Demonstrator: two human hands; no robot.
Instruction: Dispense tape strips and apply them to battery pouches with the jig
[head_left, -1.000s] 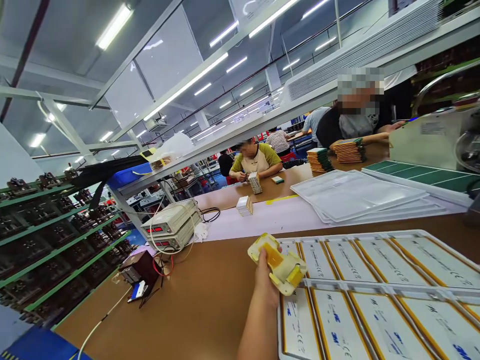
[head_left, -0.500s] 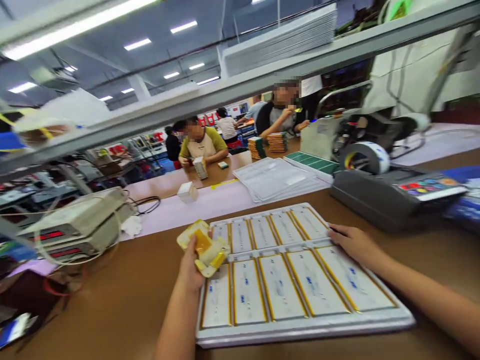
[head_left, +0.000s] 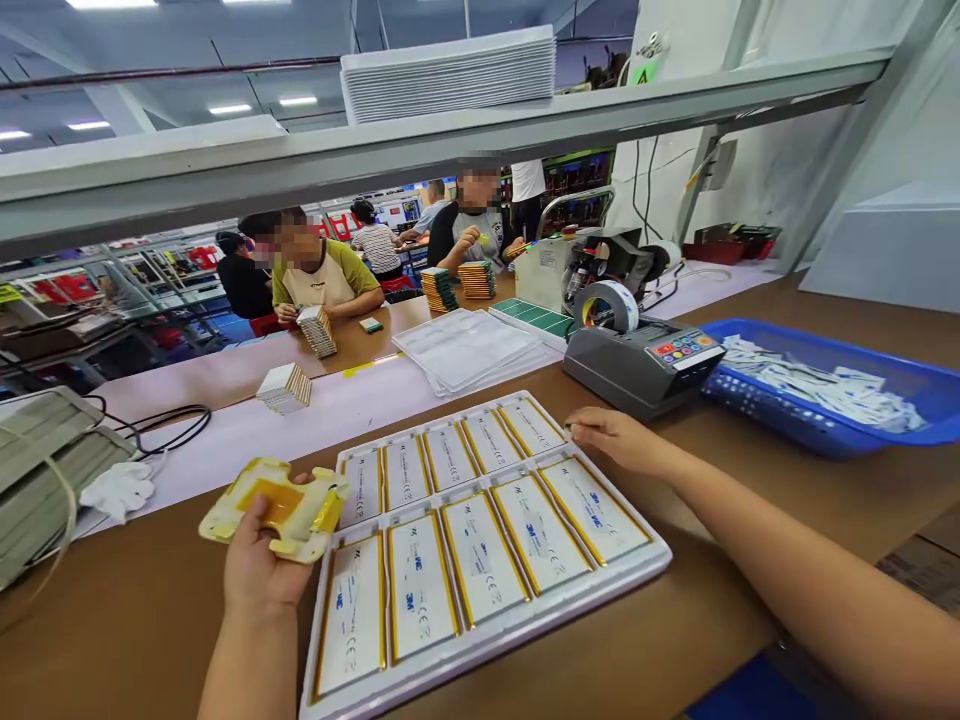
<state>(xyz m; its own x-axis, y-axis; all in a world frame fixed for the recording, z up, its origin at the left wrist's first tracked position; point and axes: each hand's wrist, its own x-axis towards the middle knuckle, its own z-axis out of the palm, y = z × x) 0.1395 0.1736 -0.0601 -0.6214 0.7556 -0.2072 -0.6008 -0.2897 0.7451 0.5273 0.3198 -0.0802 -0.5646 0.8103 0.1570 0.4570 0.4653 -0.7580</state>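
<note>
My left hand is closed around a pale plastic fixture with cut-out sides and yellow tape across it, held up at the left edge of a white tray. Two rows of flat white battery packs with yellow-taped edges lie in this tray; the front row bears blue-printed strips. At the tray's far right corner, the fingers of my right hand pinch together on the rim. Whether anything small is also between those fingertips is hidden.
A tape dispenser stands behind my right hand, beside a blue basket of white strips. Clear sheets and a battery stack lie beyond the tray. Instruments stand left. A shelf beam crosses above; co-workers sit opposite.
My view has swung to the right and levelled, bringing the blue basket fully into sight. The fixture stays in my left hand, now a little farther from the tray's middle. My right hand remains at the rim.
</note>
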